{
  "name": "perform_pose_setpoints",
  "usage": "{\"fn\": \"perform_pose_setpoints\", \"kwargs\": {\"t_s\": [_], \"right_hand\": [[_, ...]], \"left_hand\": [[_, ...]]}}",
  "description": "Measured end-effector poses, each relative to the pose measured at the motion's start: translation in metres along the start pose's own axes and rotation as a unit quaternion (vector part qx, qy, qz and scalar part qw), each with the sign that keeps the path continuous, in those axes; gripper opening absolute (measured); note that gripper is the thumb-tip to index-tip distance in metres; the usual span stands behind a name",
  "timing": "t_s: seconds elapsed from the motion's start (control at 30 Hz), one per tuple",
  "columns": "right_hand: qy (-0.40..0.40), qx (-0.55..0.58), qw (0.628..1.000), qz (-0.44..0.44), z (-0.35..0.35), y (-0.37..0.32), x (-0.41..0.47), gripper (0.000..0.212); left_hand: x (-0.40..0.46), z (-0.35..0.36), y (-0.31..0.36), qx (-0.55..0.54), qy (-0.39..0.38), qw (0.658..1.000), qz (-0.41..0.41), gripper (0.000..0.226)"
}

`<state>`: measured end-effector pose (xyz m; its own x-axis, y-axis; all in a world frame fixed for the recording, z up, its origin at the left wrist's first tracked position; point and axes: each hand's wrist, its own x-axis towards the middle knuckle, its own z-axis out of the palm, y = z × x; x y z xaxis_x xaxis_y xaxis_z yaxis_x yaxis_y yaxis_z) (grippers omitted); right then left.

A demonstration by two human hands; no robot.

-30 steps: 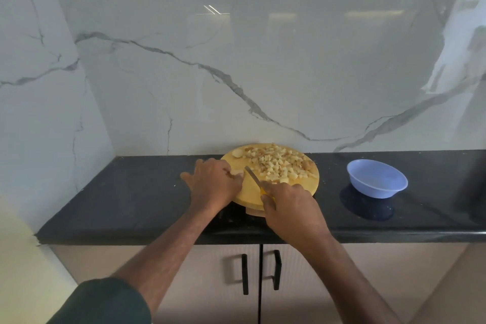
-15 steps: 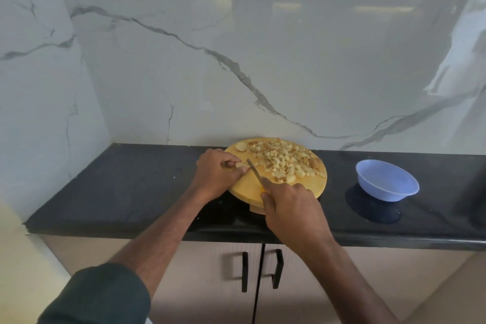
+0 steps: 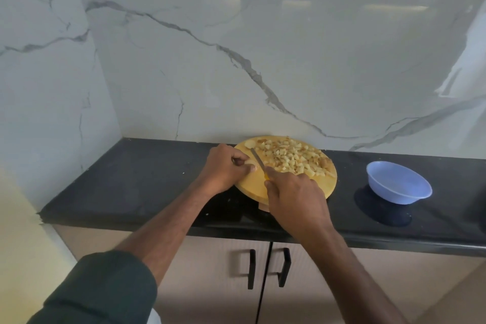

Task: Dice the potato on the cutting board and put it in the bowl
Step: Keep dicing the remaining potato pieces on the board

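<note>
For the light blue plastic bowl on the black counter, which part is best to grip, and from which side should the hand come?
Grip the light blue plastic bowl at its thin rim, thumb inside and fingers outside. Come from its left, board-facing side: it stands upright, open, apparently empty, apart from the round wooden cutting board. The right hand, which holds the yellow-handled knife, seems nearer.

I am looking at a home kitchen. A black stone countertop (image 3: 147, 179) is running along a white marble-look backsplash (image 3: 289, 60) with grey veining, and beige cabinet doors (image 3: 210, 271) with black handles (image 3: 251, 268) are sitting below it. A round wooden cutting board (image 3: 252, 184) is lying on the counter, carrying diced potato (image 3: 289, 156), with a knife (image 3: 259, 162) working over it. A light blue bowl (image 3: 398, 185) is standing on the counter well to the board's right. Ceiling lights are reflecting in the glossy wall.
</note>
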<state>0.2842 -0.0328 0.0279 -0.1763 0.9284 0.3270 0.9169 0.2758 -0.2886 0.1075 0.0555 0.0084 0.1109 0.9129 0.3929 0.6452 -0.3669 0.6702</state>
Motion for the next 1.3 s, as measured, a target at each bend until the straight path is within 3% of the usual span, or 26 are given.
{"fn": "perform_pose_setpoints", "kwargs": {"t_s": [0.3, 0.47, 0.73, 0.93, 1.03, 1.3], "right_hand": [[-0.016, -0.036, 0.999, -0.009, -0.001, -0.003, 0.002, 0.044], [-0.015, 0.022, 1.0, 0.003, -0.004, -0.002, 0.006, 0.041], [-0.029, -0.002, 1.0, -0.011, -0.004, -0.001, 0.005, 0.04], [-0.048, -0.026, 0.998, -0.035, -0.009, 0.009, -0.008, 0.038], [-0.04, -0.023, 0.999, -0.028, -0.014, 0.02, -0.015, 0.042], [0.007, 0.032, 0.999, -0.017, -0.014, 0.017, -0.014, 0.042]], "left_hand": [[0.002, 0.0, 0.0, -0.004, -0.005, 1.0, -0.016, 0.016], [0.001, 0.001, 0.003, -0.007, 0.009, 1.0, -0.026, 0.011], [0.002, 0.001, 0.003, 0.01, -0.001, 0.999, -0.032, 0.025], [0.0, 0.003, 0.006, 0.01, 0.008, 0.999, -0.039, 0.023], [-0.003, 0.002, 0.01, 0.0, 0.014, 0.999, -0.041, 0.011], [-0.001, -0.005, 0.009, 0.007, 0.003, 0.999, -0.05, 0.03]]}}
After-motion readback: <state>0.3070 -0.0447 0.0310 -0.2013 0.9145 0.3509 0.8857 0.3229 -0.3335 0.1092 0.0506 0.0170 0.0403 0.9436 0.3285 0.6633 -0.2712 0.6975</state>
